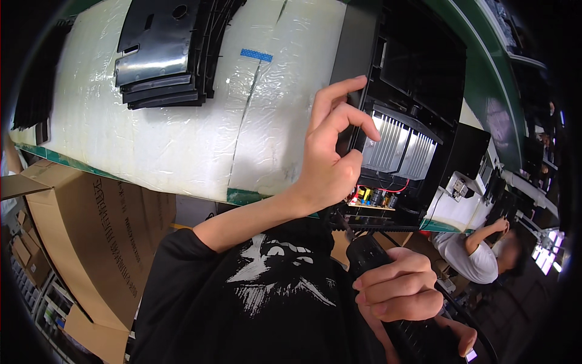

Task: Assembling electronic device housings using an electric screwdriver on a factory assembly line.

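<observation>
My left hand (332, 142) reaches over the left edge of a black equipment housing (448, 79), fingers bent and spread apart. One fingertip rests at the housing's edge, and another hangs over the silver finned heat sinks (397, 144) inside it. Nothing shows between finger and thumb. My right hand (400, 285) wraps around a black electric screwdriver (367, 253), whose bit points up and left toward the housing's near edge. Just beyond that edge sits a circuit board (376, 197) with yellow parts and a red wire. Whether the bit touches anything is hard to see.
Black plastic panels (154, 57) are stacked on the plastic-wrapped white table surface (273, 121). A large cardboard box (97, 230) stands below at the left. Another person (473, 258) works at the right. A dark cable (467, 309) runs beside my right hand.
</observation>
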`<state>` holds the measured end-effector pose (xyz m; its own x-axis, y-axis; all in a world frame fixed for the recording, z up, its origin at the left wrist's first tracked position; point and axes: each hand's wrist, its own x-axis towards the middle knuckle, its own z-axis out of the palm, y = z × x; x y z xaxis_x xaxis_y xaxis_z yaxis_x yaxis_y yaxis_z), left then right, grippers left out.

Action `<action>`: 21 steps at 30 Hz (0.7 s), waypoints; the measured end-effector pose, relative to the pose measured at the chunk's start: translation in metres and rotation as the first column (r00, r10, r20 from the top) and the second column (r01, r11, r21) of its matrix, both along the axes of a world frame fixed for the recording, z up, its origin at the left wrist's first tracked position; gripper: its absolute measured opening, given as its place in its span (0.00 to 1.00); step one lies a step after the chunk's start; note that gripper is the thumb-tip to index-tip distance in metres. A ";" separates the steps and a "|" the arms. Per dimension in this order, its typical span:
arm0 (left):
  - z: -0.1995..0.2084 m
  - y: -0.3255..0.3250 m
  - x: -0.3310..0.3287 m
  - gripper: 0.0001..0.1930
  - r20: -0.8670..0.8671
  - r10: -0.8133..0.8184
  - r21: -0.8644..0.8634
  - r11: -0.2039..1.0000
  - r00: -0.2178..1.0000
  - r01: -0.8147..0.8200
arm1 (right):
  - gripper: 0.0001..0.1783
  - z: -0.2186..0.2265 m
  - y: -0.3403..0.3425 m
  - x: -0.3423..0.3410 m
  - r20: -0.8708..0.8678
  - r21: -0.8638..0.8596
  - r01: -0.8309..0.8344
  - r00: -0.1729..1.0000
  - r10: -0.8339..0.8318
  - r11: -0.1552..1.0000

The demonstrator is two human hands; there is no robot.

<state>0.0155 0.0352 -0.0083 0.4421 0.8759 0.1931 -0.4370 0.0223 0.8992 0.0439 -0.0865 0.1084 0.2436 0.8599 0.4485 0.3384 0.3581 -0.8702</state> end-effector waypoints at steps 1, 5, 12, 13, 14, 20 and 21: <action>0.000 0.000 -0.001 0.18 0.000 0.000 -0.005 1.000 1.000 0.000 | 0.12 -0.001 0.001 -0.002 0.000 -0.002 0.000 1.000 0.000 1.000; 0.000 0.000 0.001 0.18 0.014 -0.001 0.006 1.000 1.000 0.001 | 0.09 -0.010 0.005 -0.006 -0.063 0.098 0.075 0.996 -0.069 0.992; -0.003 0.002 0.000 0.19 0.020 -0.071 0.053 0.996 0.997 0.069 | 0.09 -0.009 0.012 -0.004 -0.141 0.103 0.064 0.989 -0.049 0.993; -0.002 0.001 0.000 0.20 0.025 -0.053 0.012 0.999 0.998 0.053 | 0.08 -0.010 0.010 -0.001 -0.129 0.089 0.017 0.992 -0.005 0.996; -0.001 0.001 0.000 0.20 0.029 -0.035 -0.027 0.999 0.999 0.036 | 0.08 -0.008 0.008 0.003 -0.128 0.095 0.019 0.992 -0.007 0.995; 0.002 0.007 -0.001 0.23 -0.119 -0.057 0.115 0.991 0.991 0.071 | 0.20 0.013 0.001 0.020 -0.031 0.215 -0.033 0.999 0.040 0.976; 0.004 0.008 -0.001 0.23 -0.110 -0.065 0.125 0.989 0.992 0.079 | 0.24 0.017 0.000 0.022 -0.031 0.288 0.001 0.999 0.009 0.958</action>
